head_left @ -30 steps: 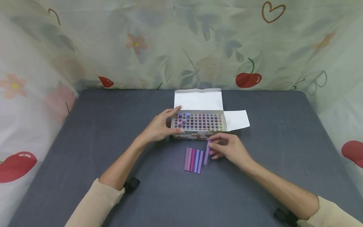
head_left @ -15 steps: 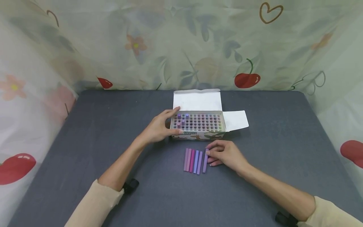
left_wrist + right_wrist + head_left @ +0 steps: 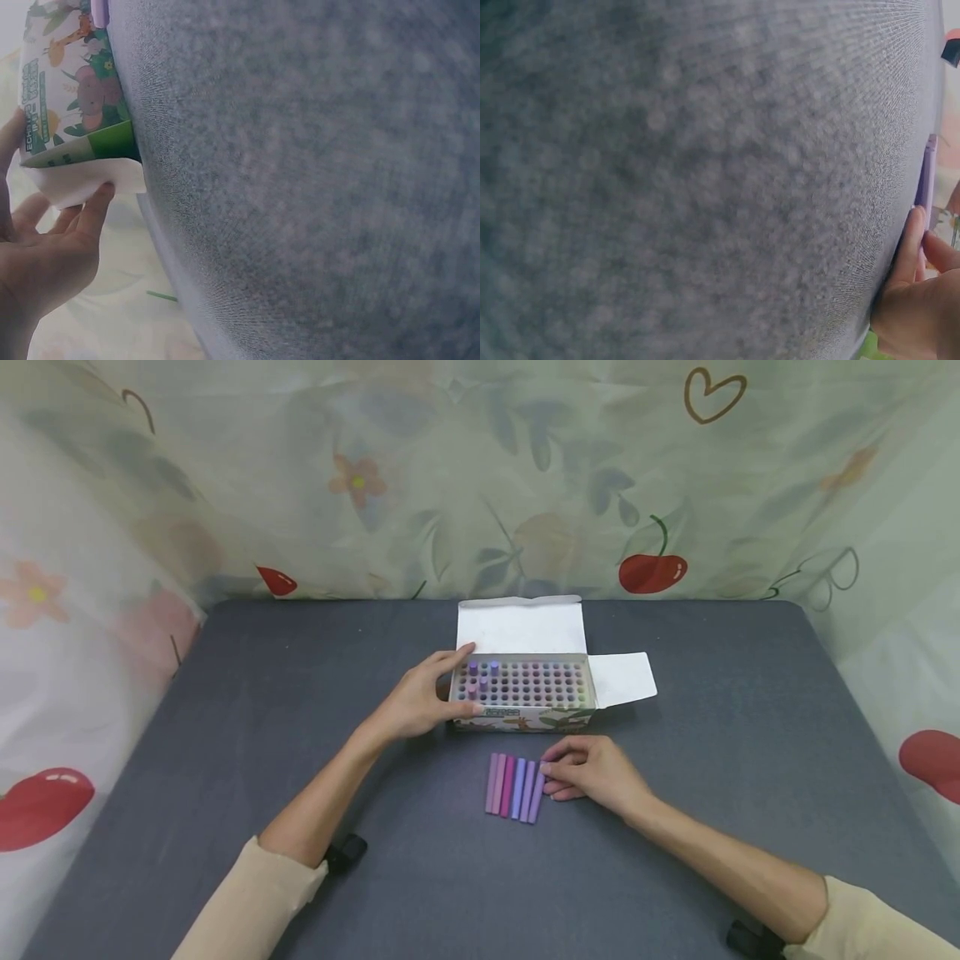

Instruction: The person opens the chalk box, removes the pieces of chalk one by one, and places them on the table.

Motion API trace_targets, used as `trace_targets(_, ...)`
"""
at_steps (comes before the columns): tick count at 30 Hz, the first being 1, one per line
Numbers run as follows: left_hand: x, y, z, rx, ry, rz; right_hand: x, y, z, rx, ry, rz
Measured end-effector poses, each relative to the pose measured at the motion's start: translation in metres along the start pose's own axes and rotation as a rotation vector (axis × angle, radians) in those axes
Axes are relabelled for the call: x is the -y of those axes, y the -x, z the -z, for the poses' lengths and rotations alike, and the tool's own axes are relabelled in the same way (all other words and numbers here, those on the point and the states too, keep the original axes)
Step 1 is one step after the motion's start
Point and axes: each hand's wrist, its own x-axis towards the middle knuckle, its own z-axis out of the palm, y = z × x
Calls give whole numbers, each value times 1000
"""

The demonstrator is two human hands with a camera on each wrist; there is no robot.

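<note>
An open cardboard chalk box (image 3: 521, 718) with animal pictures on its side stands near the table's middle. Inside, its tray of round holes (image 3: 547, 683) bears several purple and pink chalk sticks at the left end. My left hand (image 3: 415, 697) grips that left end, thumb at the front and fingers behind. In the left wrist view, fingertips touch the white end flap (image 3: 90, 180). Before the box, pink, magenta, blue and purple chalk sticks (image 3: 506, 785) lie side by side. My right hand (image 3: 597, 772) pinches the upper end of the rightmost purple chalk stick (image 3: 536, 802), beside the row.
The box's white lid (image 3: 521, 625) is folded back, and a white side flap (image 3: 622, 678) sticks out to the right. A dark grey cloth covers the table (image 3: 300, 677). Patterned curtains (image 3: 450, 485) hang behind and on both sides.
My right hand has brought its purple chalk stick down to the table and leftward against the row of sticks. My left hand keeps its grip on the box.
</note>
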Motion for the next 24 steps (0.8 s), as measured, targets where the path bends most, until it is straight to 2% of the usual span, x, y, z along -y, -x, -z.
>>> trace_targets(11, 0, 0, 0, -6, -26, -3, 1, 0, 2, 12, 13, 0)
trace_targets(16, -1, 0, 0, -3, 0, -3, 2, -1, 3, 19, 10, 7)
trace_targets(24, -1, 0, 0, -5, -8, 3, 14, -1, 3, 99, 74, 72)
